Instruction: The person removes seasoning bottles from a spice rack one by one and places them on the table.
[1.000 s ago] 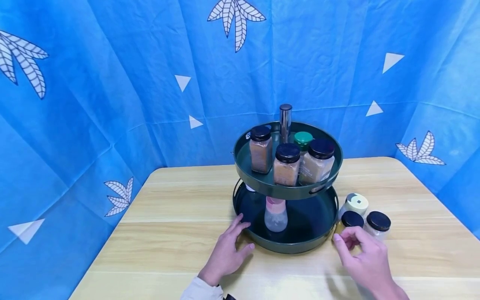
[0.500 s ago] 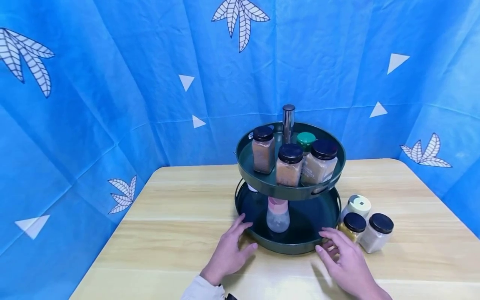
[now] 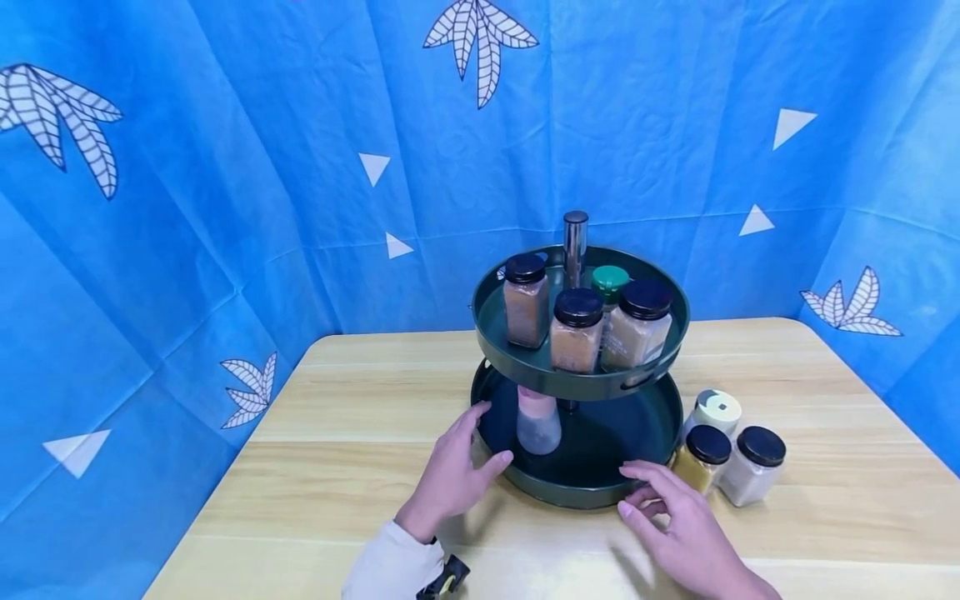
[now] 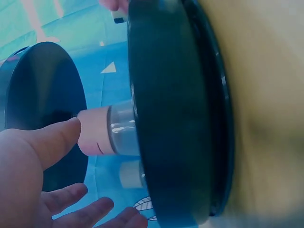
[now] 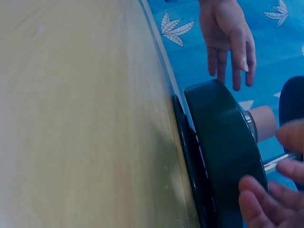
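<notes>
A dark green two-tier turntable rack [image 3: 577, 497] stands on the table. On its lower tier is a squat clear bottle [image 3: 538, 432] with a pink top; a smaller white-topped container [image 4: 131, 174] shows behind it in the left wrist view. My left hand [image 3: 450, 475] is at the left rim of the lower tier, fingers spread and thumb apart, holding nothing. At the front right rim, my right hand [image 3: 678, 525] has its fingertips right at the tray's edge, fingers loosely bent with nothing between them.
The upper tier carries black-lidded spice jars [image 3: 576, 332] and a green-lidded one [image 3: 610, 282] around a chrome post [image 3: 575, 250]. Right of the rack, close together, stand a yellow jar [image 3: 697, 471], a white jar [image 3: 750, 475] and a pale-lidded container [image 3: 716, 410]. A blue curtain [image 3: 637, 125] hangs behind.
My right hand has come left from the jars to the lower tier's rim. The pink-topped bottle has shifted left with the lower tier turning. My left hand has lifted slightly.
</notes>
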